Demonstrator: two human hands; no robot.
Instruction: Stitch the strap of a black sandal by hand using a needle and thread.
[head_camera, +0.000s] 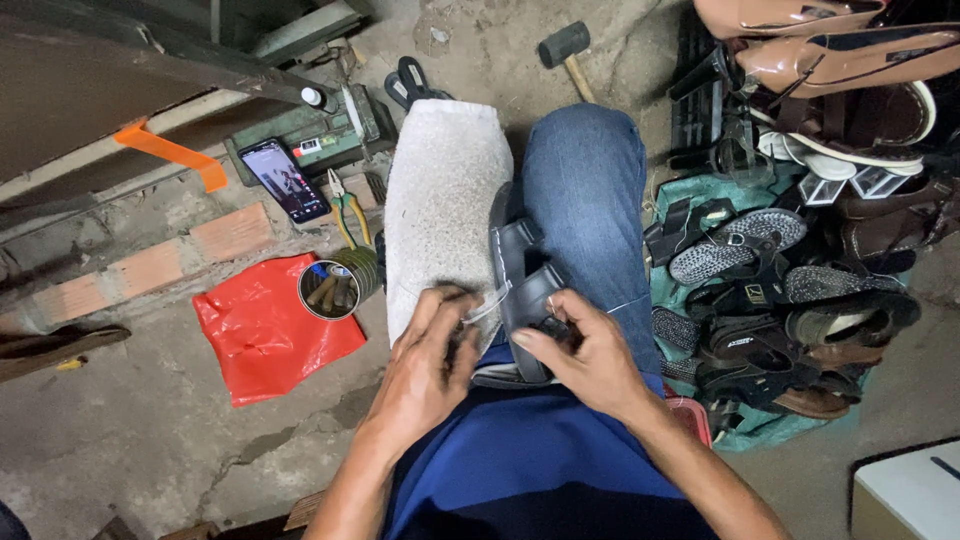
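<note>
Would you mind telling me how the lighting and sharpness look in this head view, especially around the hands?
Head view: light is soft and even, with dim corners at the top left; the left hand and right hand are slightly motion-blurred on the black sandal; the phone screen glows; the wide lens bends the edges; the shoe pile stays fairly sharp.

We're looking at a black sandal (522, 290) lying between a speckled grey-white cloth (440, 200) and faded blue jeans (585, 190). We see a bright red plastic bag (262, 335) on the grey concrete floor (130, 430), an orange strip (170, 152), green-handled pliers (348, 212), a black mallet (565, 48), and brown and black shoes (800, 330) on teal sheeting (700, 190).
</note>
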